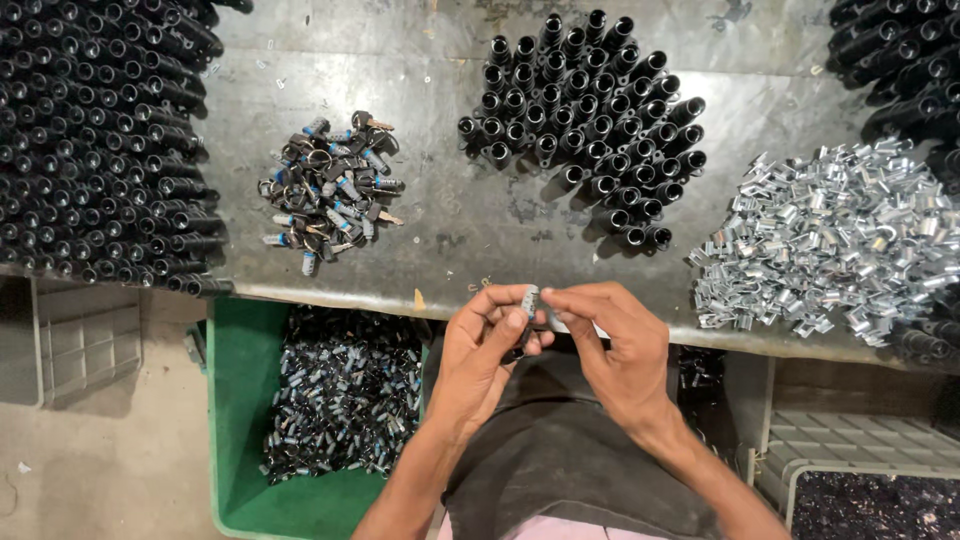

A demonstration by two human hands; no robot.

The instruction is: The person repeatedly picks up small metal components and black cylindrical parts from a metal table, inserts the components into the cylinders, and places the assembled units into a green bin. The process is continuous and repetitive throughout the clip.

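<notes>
My left hand (487, 352) and my right hand (617, 345) meet at the front edge of the metal workbench (470, 225). Between their fingertips they pinch a small silvery lock cylinder (529, 303) with a dark part below it. Straight ahead on the bench stands a cluster of upright black tubes (585, 125). To the left lies a small pile of lock cylinders with keys (330, 190). A heap of shiny metal clips (830, 240) sits to the right.
A large mass of black tubes (95, 140) fills the bench's left side, and more black tubes (900, 60) lie at the far right. Below the bench, a green crate (240, 400) holds several lock parts. Grey crates (80, 340) stand on the floor.
</notes>
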